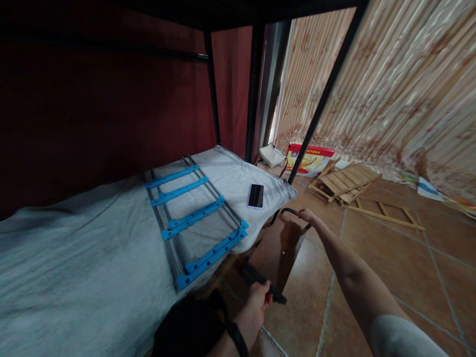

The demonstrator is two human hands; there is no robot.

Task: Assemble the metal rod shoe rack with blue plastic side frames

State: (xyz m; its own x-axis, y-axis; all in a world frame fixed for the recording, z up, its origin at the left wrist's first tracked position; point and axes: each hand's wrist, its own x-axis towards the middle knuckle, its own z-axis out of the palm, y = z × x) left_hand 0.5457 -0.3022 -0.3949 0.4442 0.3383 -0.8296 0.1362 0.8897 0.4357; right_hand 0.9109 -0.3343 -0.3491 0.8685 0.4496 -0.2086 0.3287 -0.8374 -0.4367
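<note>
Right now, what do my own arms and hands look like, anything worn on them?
Both hands are bare, with no gloves. The left hand has a black band round the wrist, and a dark sleeve or cloth covers the arm behind it. The right hand has a bare forearm, with a light grey short sleeve at the upper arm. No rings or markings can be made out.

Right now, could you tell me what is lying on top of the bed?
On the bed lie a blue-runged ladder and a phone, screen up. The grey sheet covers the mattress, so nothing beneath it shows.
</note>
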